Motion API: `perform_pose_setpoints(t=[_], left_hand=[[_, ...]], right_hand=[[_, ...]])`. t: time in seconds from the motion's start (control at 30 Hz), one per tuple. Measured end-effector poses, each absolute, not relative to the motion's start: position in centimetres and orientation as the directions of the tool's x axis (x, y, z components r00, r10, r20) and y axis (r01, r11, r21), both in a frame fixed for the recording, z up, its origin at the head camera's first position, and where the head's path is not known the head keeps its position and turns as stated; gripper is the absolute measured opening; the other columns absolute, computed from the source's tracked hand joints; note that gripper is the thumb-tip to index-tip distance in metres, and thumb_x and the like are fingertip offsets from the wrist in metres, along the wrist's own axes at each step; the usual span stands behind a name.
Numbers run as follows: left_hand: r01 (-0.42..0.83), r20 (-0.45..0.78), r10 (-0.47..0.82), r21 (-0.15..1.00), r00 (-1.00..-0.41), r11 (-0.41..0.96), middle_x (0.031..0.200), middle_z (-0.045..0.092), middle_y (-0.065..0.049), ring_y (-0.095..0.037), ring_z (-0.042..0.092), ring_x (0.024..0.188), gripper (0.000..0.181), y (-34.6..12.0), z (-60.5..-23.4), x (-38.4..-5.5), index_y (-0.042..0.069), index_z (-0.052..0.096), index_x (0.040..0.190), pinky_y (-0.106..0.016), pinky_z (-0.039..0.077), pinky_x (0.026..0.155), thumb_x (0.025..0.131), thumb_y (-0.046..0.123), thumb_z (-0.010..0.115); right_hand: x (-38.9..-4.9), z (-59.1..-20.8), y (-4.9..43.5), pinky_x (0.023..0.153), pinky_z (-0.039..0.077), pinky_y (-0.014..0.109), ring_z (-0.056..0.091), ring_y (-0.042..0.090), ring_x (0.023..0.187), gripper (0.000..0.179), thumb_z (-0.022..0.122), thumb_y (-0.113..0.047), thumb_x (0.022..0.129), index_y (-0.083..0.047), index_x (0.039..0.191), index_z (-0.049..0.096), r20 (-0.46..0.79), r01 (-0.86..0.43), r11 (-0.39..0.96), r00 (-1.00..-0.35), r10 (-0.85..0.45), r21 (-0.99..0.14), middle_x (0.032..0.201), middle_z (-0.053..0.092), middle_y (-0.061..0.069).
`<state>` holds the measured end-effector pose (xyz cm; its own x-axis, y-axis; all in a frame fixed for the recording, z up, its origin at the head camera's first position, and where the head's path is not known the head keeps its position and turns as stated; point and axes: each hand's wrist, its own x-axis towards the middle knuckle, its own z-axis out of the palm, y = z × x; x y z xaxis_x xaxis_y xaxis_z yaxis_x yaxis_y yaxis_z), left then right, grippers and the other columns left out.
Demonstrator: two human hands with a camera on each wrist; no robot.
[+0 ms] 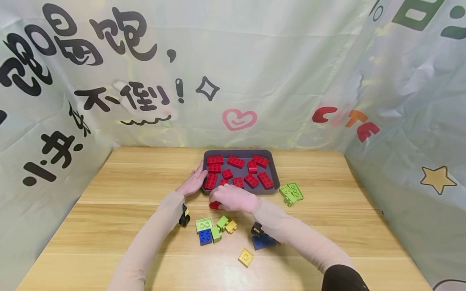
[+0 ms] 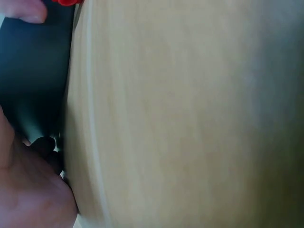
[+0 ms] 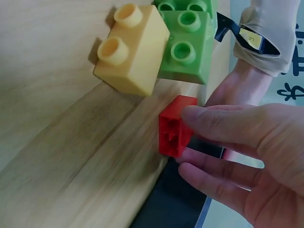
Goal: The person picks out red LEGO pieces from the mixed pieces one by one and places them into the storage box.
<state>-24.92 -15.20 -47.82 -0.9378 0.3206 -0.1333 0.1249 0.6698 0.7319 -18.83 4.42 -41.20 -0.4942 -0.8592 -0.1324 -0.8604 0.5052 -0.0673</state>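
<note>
Between thumb and fingertips, my right hand (image 1: pixel 234 197) pinches a red toy brick (image 3: pixel 172 124) just in front of the tray. The brick's hollow underside shows in the right wrist view. My left hand (image 1: pixel 193 183) touches the left side of a dark grey tray (image 1: pixel 277 184), its fingers fairly straight along the edge. Inside the tray lie several red bricks (image 1: pixel 236 162) of different sizes, spread over the floor. Part of the tray's near edge is hidden behind my right hand.
Nearer to me on the wooden table (image 1: pixel 120 226) sit green bricks (image 1: pixel 216 234), a blue brick (image 1: pixel 205 237) and a yellow brick (image 1: pixel 231 227). More green bricks (image 1: pixel 291 193) lie right of the tray. A yellow plate (image 1: pixel 245 257) and a blue piece (image 1: pixel 263 242) lie near my right forearm.
</note>
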Motion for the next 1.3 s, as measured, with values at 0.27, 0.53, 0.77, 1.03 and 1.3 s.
perform_pose_setpoints(t=[0.27, 0.53, 0.77, 1.03, 1.3], left_hand=[[0.129, -0.124, 0.319, 0.735, -0.939, 0.666, 0.171, -0.007, -0.011, -0.032, 0.003, 0.159, 0.062, -15.2, -47.9, -25.0, 0.008, -0.011, 0.161, -0.049, -0.001, 0.130, 0.111, 0.034, 0.015], [0.139, -0.119, 0.330, 0.740, -0.936, 0.659, 0.171, -0.008, -0.011, -0.032, 0.002, 0.159, 0.062, -15.2, -47.9, -25.1, 0.007, -0.012, 0.160, -0.050, -0.001, 0.130, 0.111, 0.034, 0.016], [0.127, -0.133, 0.324, 0.734, -0.937, 0.667, 0.171, -0.010, -0.011, -0.031, -0.001, 0.159, 0.063, -15.2, -47.9, -25.1, 0.007, -0.012, 0.160, -0.049, -0.002, 0.130, 0.111, 0.035, 0.014], [0.124, -0.133, 0.321, 0.734, -0.938, 0.667, 0.171, -0.009, -0.011, -0.032, 0.000, 0.159, 0.063, -15.2, -47.7, -25.0, 0.007, -0.012, 0.160, -0.050, -0.002, 0.130, 0.111, 0.035, 0.015], [0.155, -0.112, 0.339, 0.729, -0.934, 0.667, 0.171, -0.008, -0.012, -0.032, 0.003, 0.159, 0.061, -15.3, -47.7, -24.9, 0.006, -0.012, 0.160, -0.050, -0.002, 0.130, 0.111, 0.031, 0.015]], right_hand=[[-19.0, -41.9, 3.9, 0.083, 0.055, 0.028, 0.070, 0.013, 0.095, 0.020, 0.081, -0.021, 0.085, -0.019, 0.105, 0.079, -0.112, -0.864, 0.503, -0.501, -0.858, 0.007, 0.101, 0.077, -0.006], [-18.9, -41.9, 4.1, 0.083, 0.055, 0.026, 0.070, 0.014, 0.094, 0.023, 0.080, -0.017, 0.086, -0.019, 0.108, 0.078, -0.101, -0.870, 0.492, -0.489, -0.866, -0.009, 0.101, 0.077, -0.004], [-18.7, -41.3, 4.6, 0.083, 0.055, 0.026, 0.067, 0.014, 0.095, 0.026, 0.077, -0.014, 0.087, -0.016, 0.113, 0.076, -0.086, -0.871, 0.483, -0.476, -0.875, -0.091, 0.102, 0.074, -0.001], [-18.8, -40.6, 5.3, 0.090, 0.057, 0.032, 0.070, 0.017, 0.102, 0.033, 0.076, -0.012, 0.087, -0.009, 0.119, 0.074, -0.025, -0.851, 0.484, -0.489, -0.872, -0.204, 0.114, 0.075, 0.003], [-19.3, -40.0, 6.0, 0.087, 0.057, 0.037, 0.068, 0.017, 0.101, 0.035, 0.076, -0.010, 0.086, -0.007, 0.120, 0.073, 0.059, -0.829, 0.480, -0.515, -0.855, -0.288, 0.114, 0.072, 0.006]])
